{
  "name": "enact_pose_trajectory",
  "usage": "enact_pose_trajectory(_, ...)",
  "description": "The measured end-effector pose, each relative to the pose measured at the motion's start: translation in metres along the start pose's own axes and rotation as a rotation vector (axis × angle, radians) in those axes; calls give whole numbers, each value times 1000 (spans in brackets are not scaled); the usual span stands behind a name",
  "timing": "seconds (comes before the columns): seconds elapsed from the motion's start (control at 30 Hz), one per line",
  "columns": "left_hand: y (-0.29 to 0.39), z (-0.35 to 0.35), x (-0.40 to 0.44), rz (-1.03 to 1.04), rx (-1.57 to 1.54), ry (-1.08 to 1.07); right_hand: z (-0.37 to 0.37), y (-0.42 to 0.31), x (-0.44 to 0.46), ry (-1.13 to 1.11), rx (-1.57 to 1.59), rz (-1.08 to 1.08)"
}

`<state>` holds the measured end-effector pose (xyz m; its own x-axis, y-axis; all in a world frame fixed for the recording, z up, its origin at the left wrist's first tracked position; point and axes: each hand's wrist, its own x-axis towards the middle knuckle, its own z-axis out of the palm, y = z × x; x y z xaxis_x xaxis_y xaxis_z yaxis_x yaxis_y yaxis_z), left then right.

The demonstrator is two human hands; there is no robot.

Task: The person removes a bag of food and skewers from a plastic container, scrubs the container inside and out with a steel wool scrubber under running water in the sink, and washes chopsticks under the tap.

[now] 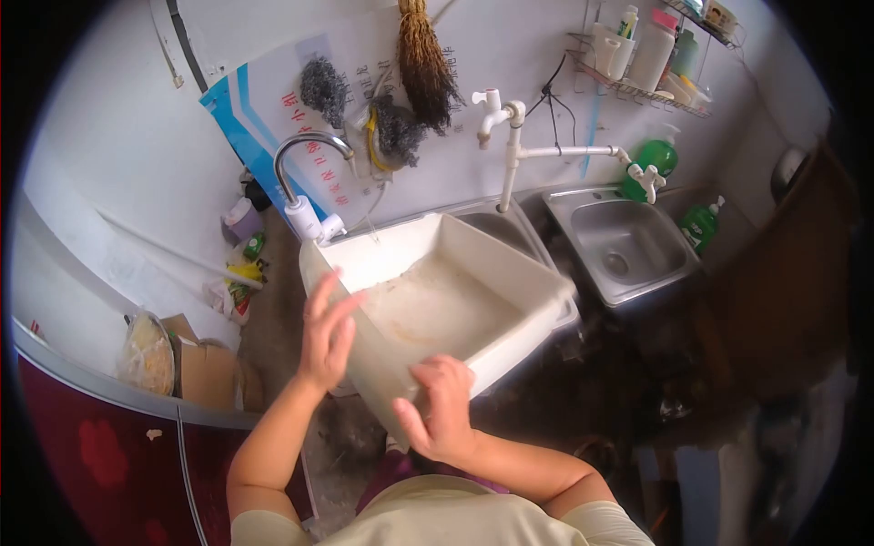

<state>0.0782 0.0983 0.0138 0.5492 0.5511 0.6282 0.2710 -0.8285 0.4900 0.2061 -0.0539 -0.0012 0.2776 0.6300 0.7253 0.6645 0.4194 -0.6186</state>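
Note:
A white rectangular tub (510, 350) rests tilted over the left steel sink (523, 218), its near corner reaching toward my body. Its inside floor carries brownish stains, and no object shows in it. At the tub's left rim is my left hand (328, 337), fingers spread and slightly blurred, with nothing held in them. My right hand (443, 414) is over the near rim, fingers loosely bent and thumb standing apart. Whether its fingertips touch the rim I cannot tell.
A curved chrome faucet (314, 141) stands behind the tub, and a white pipe tap (512, 118) rises right of it. The right sink (628, 241) has green pump bottles (701, 225) nearby. Scouring pads and a straw brush (423, 68) hang above. Cardboard boxes (205, 369) sit at left.

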Motion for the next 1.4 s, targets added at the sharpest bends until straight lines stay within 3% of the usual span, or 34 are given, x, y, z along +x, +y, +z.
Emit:
enact_pose_trajectory(0.13,39,-7,2,160,-177,-183,13,-6,11,-203,106,-41)
enact_pose_trajectory(0.23,21,-5,5,101,-207,-290,16,13,13,-470,88,-93)
enact_pose_trajectory(0.27,8,-3,8,204,-98,-294,17,19,15,-479,127,-146)
enact_pose_trajectory(0.37,-17,2,-1,-123,-300,-356,9,35,26,-492,175,-231)
enact_pose_trajectory(0.5,-34,-3,-7,-287,-378,-386,-7,49,52,-430,28,-132)
enact_pose_trajectory(0.6,-46,-7,1,-274,-411,-520,-12,67,84,-427,-59,-49)
enact_pose_trajectory(0.7,-42,-7,17,-382,-504,-460,-8,77,131,-393,-61,105)
enact_pose_trajectory(0.83,-56,0,46,-445,-807,-340,19,109,184,-326,-182,60)
enact_pose_trajectory(0.93,-65,6,81,-660,-1222,-242,45,134,224,-267,-299,42)
enact_pose_trajectory(1.03,-82,23,114,-774,-1328,-65,70,153,257,-197,-381,2)
enact_pose_trajectory(1.17,-86,37,147,-878,-1260,160,96,186,298,-110,-399,-3)
enact_pose_trajectory(1.4,-93,54,173,-855,-1106,267,96,194,336,-304,-578,176)
